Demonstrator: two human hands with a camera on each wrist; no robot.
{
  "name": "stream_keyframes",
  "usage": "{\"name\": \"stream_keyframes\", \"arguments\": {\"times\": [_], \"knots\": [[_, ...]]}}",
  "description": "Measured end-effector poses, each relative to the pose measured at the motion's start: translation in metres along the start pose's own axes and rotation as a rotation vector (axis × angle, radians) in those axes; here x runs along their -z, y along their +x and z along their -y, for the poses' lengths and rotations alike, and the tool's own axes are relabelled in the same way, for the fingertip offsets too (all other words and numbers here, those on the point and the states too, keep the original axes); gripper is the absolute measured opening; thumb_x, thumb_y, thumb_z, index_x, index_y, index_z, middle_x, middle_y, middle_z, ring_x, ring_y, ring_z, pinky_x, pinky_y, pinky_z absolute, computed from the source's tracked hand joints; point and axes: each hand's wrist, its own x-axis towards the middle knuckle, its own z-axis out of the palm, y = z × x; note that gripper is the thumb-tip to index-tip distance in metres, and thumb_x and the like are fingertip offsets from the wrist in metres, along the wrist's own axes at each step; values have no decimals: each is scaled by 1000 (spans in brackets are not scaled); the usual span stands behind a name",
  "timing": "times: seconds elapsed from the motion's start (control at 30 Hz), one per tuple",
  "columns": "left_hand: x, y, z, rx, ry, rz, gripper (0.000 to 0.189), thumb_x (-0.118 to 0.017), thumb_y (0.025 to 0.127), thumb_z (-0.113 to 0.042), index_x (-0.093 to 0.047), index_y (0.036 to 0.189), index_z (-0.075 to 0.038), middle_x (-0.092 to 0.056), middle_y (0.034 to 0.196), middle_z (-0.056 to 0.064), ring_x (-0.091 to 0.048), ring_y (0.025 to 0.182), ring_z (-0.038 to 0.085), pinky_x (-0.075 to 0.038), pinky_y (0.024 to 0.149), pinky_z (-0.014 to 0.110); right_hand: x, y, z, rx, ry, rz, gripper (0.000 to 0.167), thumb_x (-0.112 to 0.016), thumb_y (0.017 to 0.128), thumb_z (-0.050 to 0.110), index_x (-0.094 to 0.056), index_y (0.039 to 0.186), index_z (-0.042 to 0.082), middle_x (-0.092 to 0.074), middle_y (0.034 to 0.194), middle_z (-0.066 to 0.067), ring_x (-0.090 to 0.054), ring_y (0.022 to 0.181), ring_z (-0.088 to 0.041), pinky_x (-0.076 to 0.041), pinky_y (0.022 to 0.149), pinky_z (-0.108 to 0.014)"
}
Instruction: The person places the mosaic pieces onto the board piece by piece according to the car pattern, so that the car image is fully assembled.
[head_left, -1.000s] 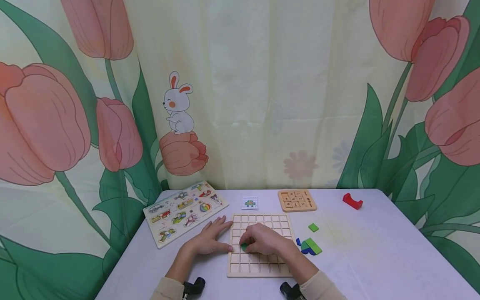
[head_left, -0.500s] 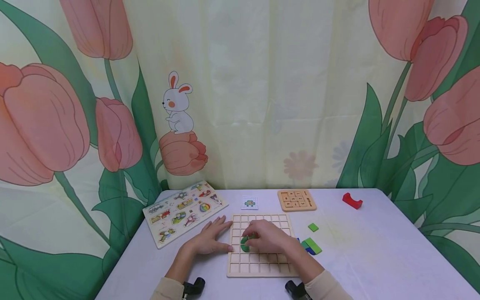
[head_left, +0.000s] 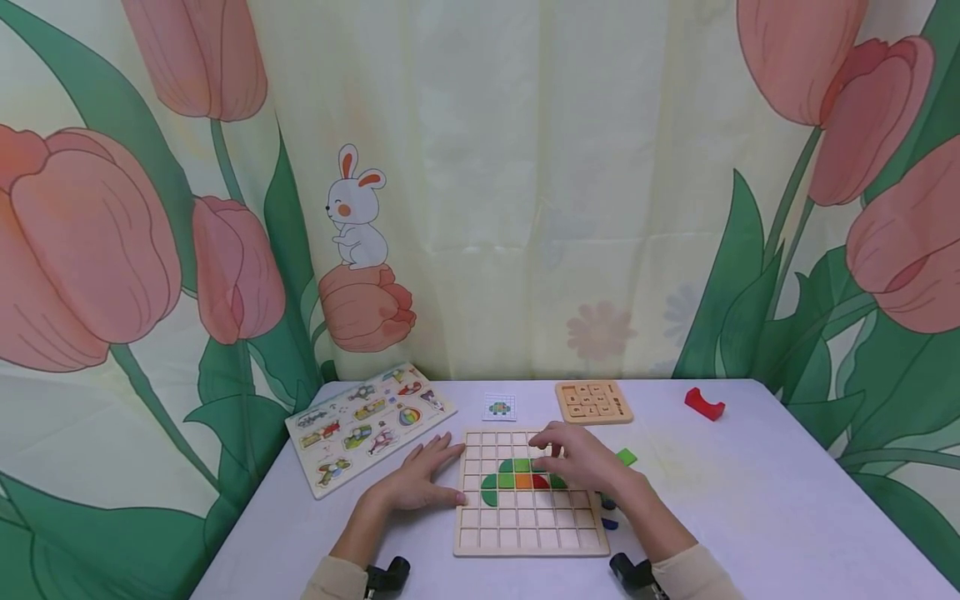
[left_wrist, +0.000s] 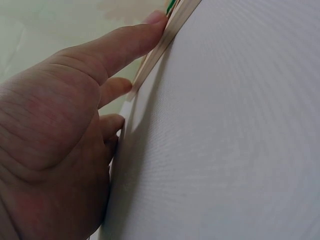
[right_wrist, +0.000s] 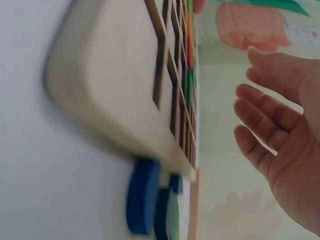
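Note:
A wooden grid board (head_left: 480,537) lies on the table. Set in its squares are several green pieces (head_left: 489,492), an orange piece (head_left: 523,481) and a red piece (head_left: 540,482). My left hand (head_left: 416,477) rests at the board's left side, fingers extended; the left wrist view shows the thumb touching the wooden edge (left_wrist: 165,47). Above the board's right half hovers my right hand (head_left: 581,461), its fingers loosely bent with nothing between them, as the right wrist view confirms. Loose blue pieces (right_wrist: 141,200) lie just off the board's right edge, partly hidden by the right arm in the head view.
A picture puzzle board (head_left: 345,417) lies at the back left. Behind the grid are a small pattern card (head_left: 499,407) and a wooden number puzzle (head_left: 595,403). A red arch-shaped block (head_left: 704,405) sits back right; a green piece (head_left: 627,457) is beside my right wrist.
My right hand has let go of the green piece at the grid's left and moved right and up, uncovering the coloured pieces. The left hand has stayed in place.

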Motion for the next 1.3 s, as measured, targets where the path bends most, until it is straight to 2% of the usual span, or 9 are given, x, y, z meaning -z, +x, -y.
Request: {"name": "stream_keyframes", "arguments": {"times": [0.2, 0.47, 0.63, 0.77, 0.97, 1.3], "knots": [[-1, 1, 2, -7, 11, -5, 93, -78, 83, -61, -41, 161, -24, -18, 175, 13, -9, 163, 36, -4, 131, 63, 22, -9, -13, -92, 23, -78, 29, -78, 94, 22, -76, 122, 16, -73, 114, -5, -57, 92, -15, -53, 69, -23], [-1, 1, 3, -19, 2, -9, 94, -78, 84, -61, -40, 161, -24, -17, 175, 12, -8, 163, 35, -3, 131, 63, 38, -16, -24, -191, 51, -101, 30, -79, 93, 24, -76, 123, 18, -72, 112, -3, -57, 95, -17, -55, 72, -25], [-1, 1, 3, -23, 0, -10, 94, -78, 84, -60, -41, 161, -24, -17, 175, 12, -8, 163, 35, -3, 131, 63, 45, -20, -34, -207, 68, -84, 31, -79, 93, 23, -76, 124, 19, -69, 104, 2, -58, 95, -17, -55, 72, -25], [-2, 1, 2, -9, -8, -8, 94, -79, 82, -61, -42, 161, -25, -18, 175, 11, -8, 163, 35, -3, 131, 63, 50, -24, -42, -223, 65, -71, 32, -80, 92, 19, -76, 123, 16, -70, 106, -1, -58, 94, -18, -55, 73, -26], [-2, 0, 3, -6, 2, -8, 94, -78, 82, -63, -41, 161, -27, -18, 175, 10, -7, 163, 35, -3, 131, 62, 57, -31, -52, -299, 80, -30, 32, -82, 89, 15, -77, 121, 13, -70, 104, -2, -57, 93, -20, -55, 72, -28], [-2, -1, 1, -5, -1, -10, 94, -78, 83, -61, -42, 161, -25, -18, 175, 11, -8, 163, 35, -3, 131, 63, 61, -37, -68, -319, 86, 30, 26, -84, 86, 11, -80, 112, 15, -73, 105, -2, -60, 95, -19, -55, 80, -31]]}}
